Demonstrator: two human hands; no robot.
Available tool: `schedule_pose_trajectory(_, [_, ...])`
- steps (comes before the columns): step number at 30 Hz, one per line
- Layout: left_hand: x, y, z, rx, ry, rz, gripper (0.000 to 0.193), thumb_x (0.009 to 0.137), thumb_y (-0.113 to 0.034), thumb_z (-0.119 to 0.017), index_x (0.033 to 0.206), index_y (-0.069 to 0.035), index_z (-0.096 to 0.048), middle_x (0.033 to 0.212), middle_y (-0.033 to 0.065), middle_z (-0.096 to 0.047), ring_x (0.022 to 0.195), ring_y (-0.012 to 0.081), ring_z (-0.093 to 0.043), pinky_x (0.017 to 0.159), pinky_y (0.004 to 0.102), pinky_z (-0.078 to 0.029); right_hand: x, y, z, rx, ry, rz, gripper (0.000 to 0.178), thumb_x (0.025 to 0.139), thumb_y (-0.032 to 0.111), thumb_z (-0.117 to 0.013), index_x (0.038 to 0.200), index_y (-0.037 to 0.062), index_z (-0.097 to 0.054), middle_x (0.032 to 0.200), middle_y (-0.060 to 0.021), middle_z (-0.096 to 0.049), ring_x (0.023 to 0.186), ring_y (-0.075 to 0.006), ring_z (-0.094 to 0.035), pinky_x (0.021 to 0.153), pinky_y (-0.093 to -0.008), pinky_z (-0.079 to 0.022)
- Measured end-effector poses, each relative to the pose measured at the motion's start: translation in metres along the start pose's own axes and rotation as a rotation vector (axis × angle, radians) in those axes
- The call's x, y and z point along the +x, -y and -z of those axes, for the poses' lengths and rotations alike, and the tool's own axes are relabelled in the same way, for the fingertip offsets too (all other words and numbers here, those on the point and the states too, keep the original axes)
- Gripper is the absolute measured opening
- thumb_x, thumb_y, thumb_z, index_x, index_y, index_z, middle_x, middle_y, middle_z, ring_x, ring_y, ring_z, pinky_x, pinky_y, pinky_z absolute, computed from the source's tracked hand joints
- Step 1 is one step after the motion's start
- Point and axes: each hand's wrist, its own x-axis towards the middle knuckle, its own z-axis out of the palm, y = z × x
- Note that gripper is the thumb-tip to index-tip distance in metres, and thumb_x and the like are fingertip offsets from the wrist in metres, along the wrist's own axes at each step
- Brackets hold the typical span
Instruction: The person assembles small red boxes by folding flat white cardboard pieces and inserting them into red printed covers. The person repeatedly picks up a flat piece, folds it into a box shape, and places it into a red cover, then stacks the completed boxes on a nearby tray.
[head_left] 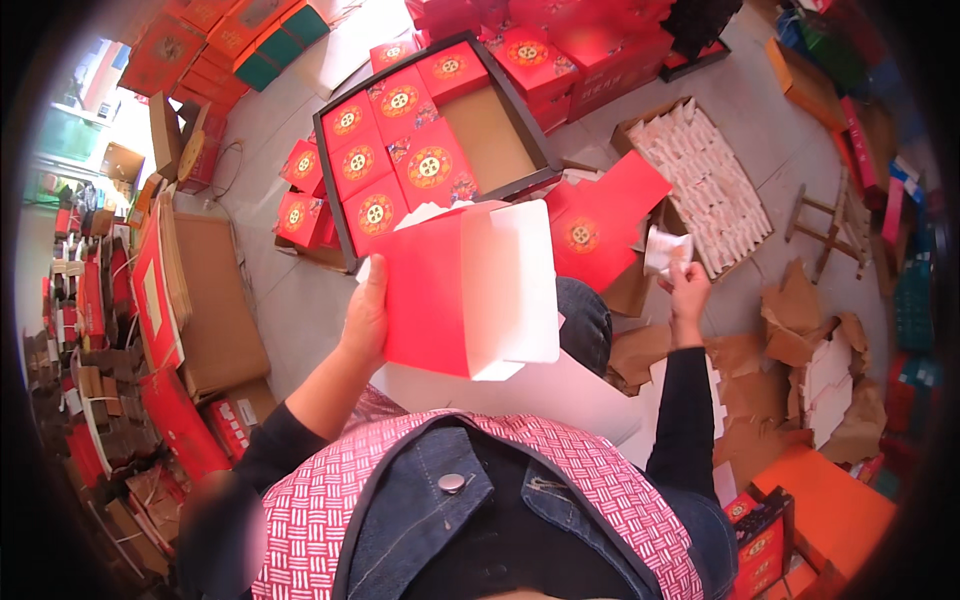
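Note:
My left hand (pixel 367 312) grips the left edge of an open red box (pixel 440 290) with a white inside, held up in front of me. Out to the right, my right hand (pixel 686 285) holds a white paper packet (pixel 664 249) beside a cardboard carton of white packets (pixel 705 185). A flat red box blank (pixel 600 220) lies between the held box and the carton.
Ahead on the floor lies a black tray (pixel 520 115) filled partly with small red boxes (pixel 400 140). Stacks of red boxes (pixel 590 50) stand behind it. Brown cardboard sheets (pixel 215 300) lie left, torn cardboard scraps (pixel 810 350) right, an orange box (pixel 830 510) lower right.

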Motion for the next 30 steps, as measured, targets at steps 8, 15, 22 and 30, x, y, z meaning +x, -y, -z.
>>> schedule_pose_trajectory(8, [0.005,0.017,-0.013,-0.056,0.171,-0.132,0.058,0.098,-0.048,-0.039,0.13,0.0,-0.045,0.12,0.0112,-0.058,0.105,0.0202,-0.06,0.09,0.0328,-0.051,-0.197,0.277,-0.07,0.198,0.327,0.41,0.012,0.089,0.007,-0.063,0.079,0.0064,-0.056,0.072,0.0053,-0.053,0.064,-0.0012,-0.043,0.053,-0.0198,-0.035])
schedule_pose_trajectory(15, [-0.008,0.02,0.006,-0.15,0.174,-0.251,0.062,0.097,-0.052,-0.039,0.128,0.001,-0.046,0.119,0.0114,-0.058,0.103,0.0207,-0.061,0.087,0.0335,-0.051,-0.238,0.263,-0.129,-0.435,0.171,0.85,0.027,0.089,0.018,-0.063,0.108,0.001,-0.055,0.11,-0.013,-0.057,0.101,-0.0206,-0.055,0.082,-0.0321,-0.044])
schedule_pose_trajectory(22, [-0.036,0.025,0.017,-0.349,0.245,-0.273,0.058,0.098,-0.05,-0.041,0.129,-0.001,-0.043,0.116,0.0089,-0.058,0.099,0.018,-0.06,0.083,0.0323,-0.051,-0.302,0.195,-0.164,0.03,0.204,0.471,0.068,0.091,0.026,-0.062,0.141,-0.0013,-0.023,0.13,-0.0207,-0.047,0.118,-0.025,-0.05,0.095,-0.0338,-0.043])
schedule_pose_trajectory(30, [-0.067,0.007,0.046,-0.038,0.341,-0.439,0.053,0.099,-0.021,-0.047,0.145,-0.006,-0.027,0.123,0.0078,-0.051,0.097,0.0128,-0.055,0.08,0.0236,-0.048,-0.303,0.202,-0.145,-0.185,0.305,0.638,0.072,0.094,0.022,-0.057,0.148,0.0017,-0.014,0.136,-0.0196,-0.043,0.123,-0.0243,-0.045,0.103,-0.0314,-0.034])
